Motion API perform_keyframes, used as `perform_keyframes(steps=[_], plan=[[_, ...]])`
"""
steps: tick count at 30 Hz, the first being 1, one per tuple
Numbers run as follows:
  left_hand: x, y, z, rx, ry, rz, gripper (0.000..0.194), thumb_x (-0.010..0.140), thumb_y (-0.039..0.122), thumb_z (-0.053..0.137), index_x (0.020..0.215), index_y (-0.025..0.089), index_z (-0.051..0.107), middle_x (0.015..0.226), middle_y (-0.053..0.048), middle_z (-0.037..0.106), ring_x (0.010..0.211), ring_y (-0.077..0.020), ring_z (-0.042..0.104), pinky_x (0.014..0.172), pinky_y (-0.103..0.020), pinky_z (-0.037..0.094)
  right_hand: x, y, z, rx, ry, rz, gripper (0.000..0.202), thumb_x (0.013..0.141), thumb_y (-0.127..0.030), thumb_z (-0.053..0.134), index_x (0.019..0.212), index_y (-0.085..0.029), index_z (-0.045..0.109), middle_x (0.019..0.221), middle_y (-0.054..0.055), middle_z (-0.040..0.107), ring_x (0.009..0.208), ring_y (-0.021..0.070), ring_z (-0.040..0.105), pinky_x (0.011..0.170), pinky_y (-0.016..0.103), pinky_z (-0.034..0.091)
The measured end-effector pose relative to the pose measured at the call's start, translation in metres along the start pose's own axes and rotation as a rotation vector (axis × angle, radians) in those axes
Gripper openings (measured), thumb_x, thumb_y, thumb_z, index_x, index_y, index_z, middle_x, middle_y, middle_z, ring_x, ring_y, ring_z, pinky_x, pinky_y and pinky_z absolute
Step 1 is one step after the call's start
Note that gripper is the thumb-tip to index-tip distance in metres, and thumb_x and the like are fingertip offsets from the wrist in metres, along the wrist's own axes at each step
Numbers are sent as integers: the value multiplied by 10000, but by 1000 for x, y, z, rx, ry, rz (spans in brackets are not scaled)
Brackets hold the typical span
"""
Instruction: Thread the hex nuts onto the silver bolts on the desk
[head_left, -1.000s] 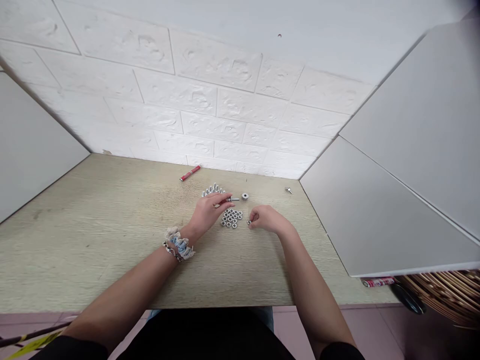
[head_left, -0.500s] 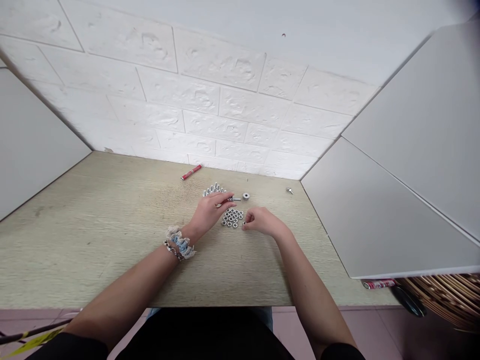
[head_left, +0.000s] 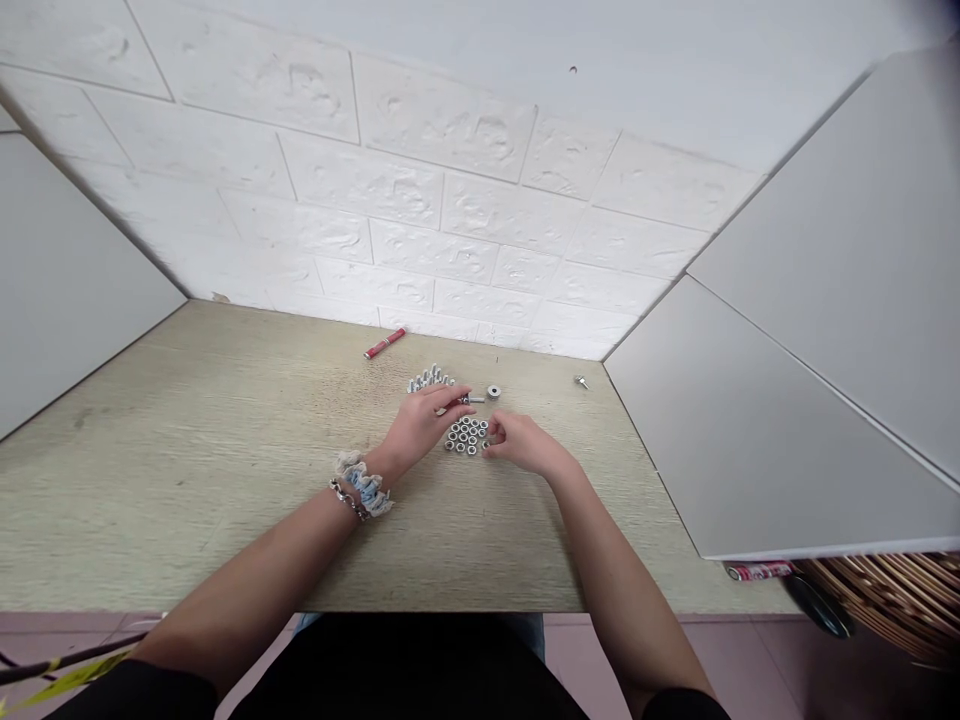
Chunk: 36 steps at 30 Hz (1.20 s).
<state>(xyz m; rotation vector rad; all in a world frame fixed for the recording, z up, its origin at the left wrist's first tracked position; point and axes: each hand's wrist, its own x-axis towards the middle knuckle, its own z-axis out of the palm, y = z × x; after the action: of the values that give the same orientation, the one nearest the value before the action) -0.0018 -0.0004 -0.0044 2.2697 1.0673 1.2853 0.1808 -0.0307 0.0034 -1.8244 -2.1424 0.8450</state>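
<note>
My left hand is closed, thumb and fingers pinching a metal bolt whose shank points right. Several bolts stand upright in a cluster just behind that hand, partly hidden by it. My right hand is closed, with thumb and fingertips on a hex nut at the right side of a group of nuts lying flat on the table. Beyond the bolt sits a round metal piece with a dark centre hole.
A red pen-like stick lies near the white brick-patterned wall. At the right is a small metal piece, by a grey panel. The wooden table ends in front of my body. A woven basket is at lower right.
My right hand has moved slightly left with its nut, closer to the other nuts. The left hand keeps its hold on the bolt, and the view has shifted a little.
</note>
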Motion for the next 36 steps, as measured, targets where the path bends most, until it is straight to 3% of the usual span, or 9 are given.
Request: perform_keyframes(steps=[7, 16, 36], plan=[[0, 0, 1, 4, 5, 24, 241, 763, 340, 577, 929, 179, 647, 841, -39, 677, 719, -132, 620, 667, -239, 484, -3, -4, -4, 28, -29, -68, 23, 665, -185, 562, 646, -176, 570, 677, -17, 607, 639, 108, 510, 547, 211, 325], [0, -1, 1, -4, -5, 41, 239, 768, 344, 571, 930, 185, 645, 834, -30, 674, 712, -123, 616, 658, -229, 486, -2, -2, -3, 6, -30, -97, 119, 677, -150, 540, 692, -190, 651, 696, -15, 645, 650, 114, 547, 562, 216, 358], [0, 2, 0, 14, -14, 40, 229, 769, 326, 573, 932, 181, 642, 846, -34, 674, 722, -127, 617, 687, -238, 492, 1, -2, 1, 13, -11, -131, 148, 697, -126, 527, 691, -188, 661, 662, -20, 628, 609, 96, 505, 551, 207, 327]])
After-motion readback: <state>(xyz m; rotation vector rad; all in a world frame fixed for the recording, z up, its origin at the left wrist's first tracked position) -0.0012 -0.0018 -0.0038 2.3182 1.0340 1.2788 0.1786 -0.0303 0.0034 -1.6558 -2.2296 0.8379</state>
